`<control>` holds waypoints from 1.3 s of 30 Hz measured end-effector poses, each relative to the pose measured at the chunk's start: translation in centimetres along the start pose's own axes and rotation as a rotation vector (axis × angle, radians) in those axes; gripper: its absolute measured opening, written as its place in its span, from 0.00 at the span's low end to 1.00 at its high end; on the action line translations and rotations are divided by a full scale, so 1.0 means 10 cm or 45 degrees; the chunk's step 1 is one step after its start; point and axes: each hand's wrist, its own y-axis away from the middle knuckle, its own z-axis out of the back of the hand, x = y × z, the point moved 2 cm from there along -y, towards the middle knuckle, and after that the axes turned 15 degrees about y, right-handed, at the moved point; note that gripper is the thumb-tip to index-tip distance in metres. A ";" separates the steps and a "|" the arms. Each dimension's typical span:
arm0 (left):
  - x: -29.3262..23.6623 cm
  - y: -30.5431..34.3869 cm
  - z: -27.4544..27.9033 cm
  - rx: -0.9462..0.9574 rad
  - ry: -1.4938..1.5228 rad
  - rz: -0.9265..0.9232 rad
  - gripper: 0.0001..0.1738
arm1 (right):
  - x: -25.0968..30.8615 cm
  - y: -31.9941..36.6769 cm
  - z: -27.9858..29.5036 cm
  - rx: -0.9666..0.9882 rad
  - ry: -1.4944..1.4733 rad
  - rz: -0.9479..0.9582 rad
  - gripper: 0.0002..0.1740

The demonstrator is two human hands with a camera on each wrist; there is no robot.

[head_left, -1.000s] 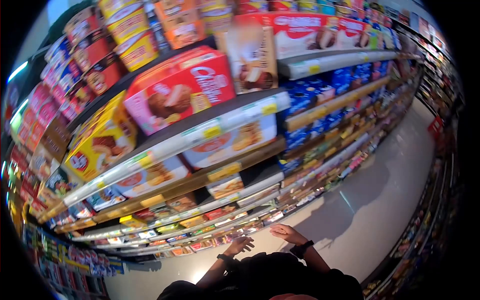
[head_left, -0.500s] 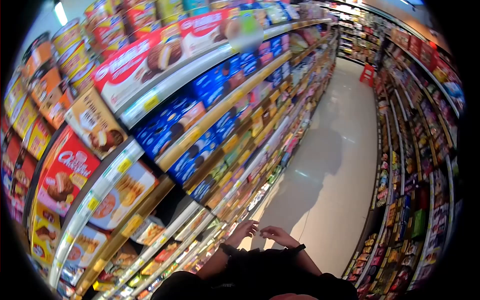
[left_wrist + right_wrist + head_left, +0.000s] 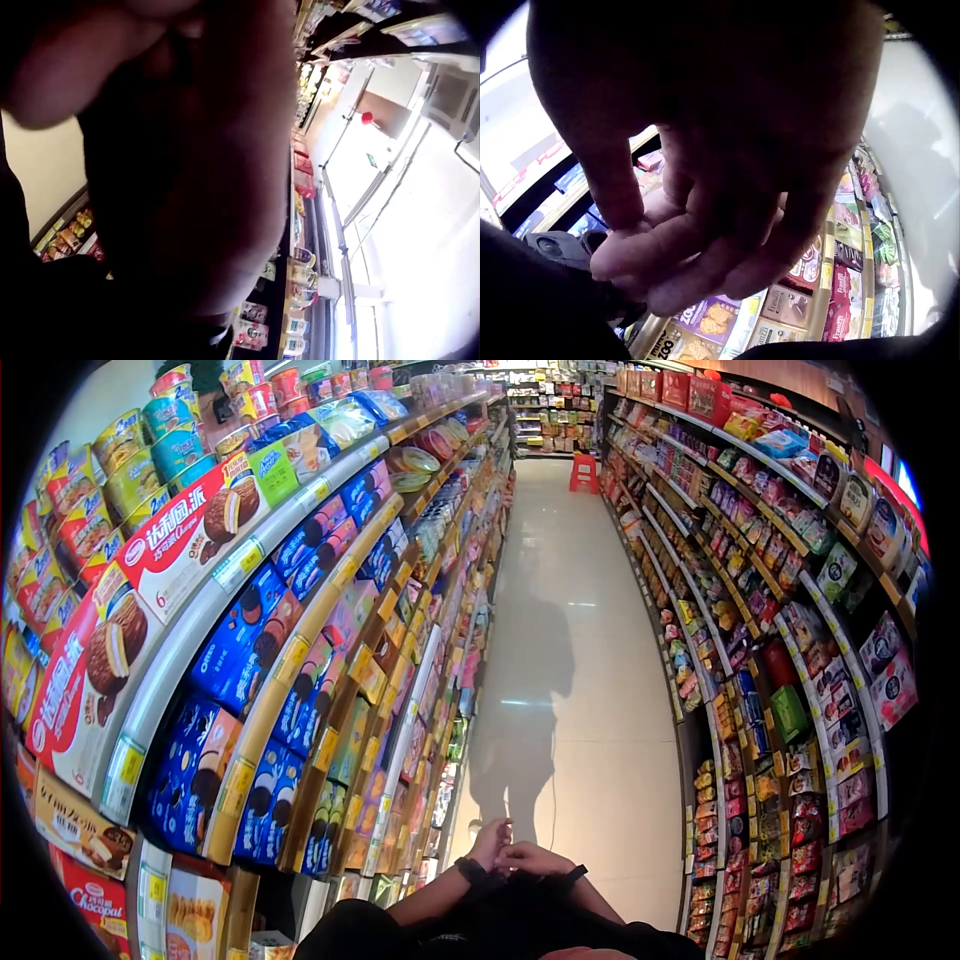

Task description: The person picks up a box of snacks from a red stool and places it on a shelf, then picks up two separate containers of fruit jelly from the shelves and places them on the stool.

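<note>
My two bare hands meet in front of my body, low in the head view. The left hand [image 3: 488, 847] points forward along the aisle, a dark watch [image 3: 470, 869] on its wrist. From the right, my right hand [image 3: 537, 859] comes across with loosely bent fingers [image 3: 682, 289] that overlap the left hand in the right wrist view. A dark band [image 3: 574, 874] circles the right wrist. No shop item shows in either hand. In the left wrist view the left hand [image 3: 202, 150] is close and dark, with most of its fingers hidden.
Shelves line both sides of a pale tiled aisle [image 3: 530, 610]. On the left are blue Oreo boxes [image 3: 240, 635], red and white pie boxes [image 3: 95, 665] and stacked noodle cups [image 3: 120, 445]. Packed snacks [image 3: 785, 660] fill the right shelves. A red stool [image 3: 583, 473] stands far ahead.
The view has swung right, from facing the left shelf to looking straight down the aisle. My hands, apart a second ago, have come together.
</note>
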 end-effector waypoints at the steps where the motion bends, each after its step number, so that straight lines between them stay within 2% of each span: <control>1: -0.06 -0.12 0.00 0.039 -0.057 -0.012 0.14 | -0.04 -0.09 0.09 -0.043 -0.082 0.016 0.18; 2: -0.13 -0.25 0.01 0.076 -0.110 -0.028 0.15 | -0.07 -0.18 0.17 -0.080 -0.162 0.031 0.18; 8: -0.59 -0.79 0.05 0.165 -0.176 -0.285 0.15 | 0.22 -0.74 0.71 0.093 0.031 -0.131 0.17; 9: -0.66 -0.88 0.09 0.161 -0.167 -0.310 0.16 | 0.29 -0.87 0.81 0.133 0.098 -0.098 0.16; 12: -1.06 -0.70 -0.06 0.033 0.073 0.019 0.17 | 0.56 -1.19 1.03 0.249 0.270 0.001 0.17; 14: -1.23 -0.87 -0.02 0.050 0.058 -0.008 0.19 | 0.52 -1.41 1.14 0.250 0.273 0.056 0.16; 16: -1.14 -1.38 0.20 0.086 0.128 -0.073 0.19 | 0.51 -1.59 1.27 0.199 0.356 0.084 0.16; 17: -1.02 -1.69 0.43 0.341 -0.528 -0.646 0.21 | 0.57 -1.65 1.33 0.182 0.342 0.097 0.15; 21: -0.99 -1.86 0.40 0.489 -0.231 -0.495 0.21 | 0.61 -1.90 1.48 0.139 0.304 0.305 0.15; 26: -1.19 -1.76 0.28 0.524 -0.028 -0.299 0.21 | 0.43 -2.05 1.72 0.208 0.261 0.080 0.18; 30: -1.60 -1.74 -0.19 0.487 0.003 -0.181 0.22 | 0.35 -2.19 2.11 0.281 0.367 0.042 0.17; 33: -1.56 -2.48 -0.06 0.746 -0.528 -0.660 0.23 | 0.56 -2.23 2.53 0.275 0.501 0.101 0.18; 36: -1.68 -2.96 -0.37 0.564 -0.118 -0.217 0.25 | 0.88 -2.08 3.01 0.063 0.503 0.376 0.18; 37: -1.71 -3.09 -0.53 0.491 0.021 -0.066 0.26 | 0.74 -2.07 3.20 0.182 0.381 0.169 0.18; 38: -1.76 -3.20 -0.66 0.413 0.157 0.081 0.26 | 0.63 -2.02 3.37 0.099 0.371 0.123 0.19; 39: -1.94 -3.11 -0.91 0.517 -0.255 -0.233 0.27 | 0.54 -1.99 3.54 0.016 0.363 0.081 0.20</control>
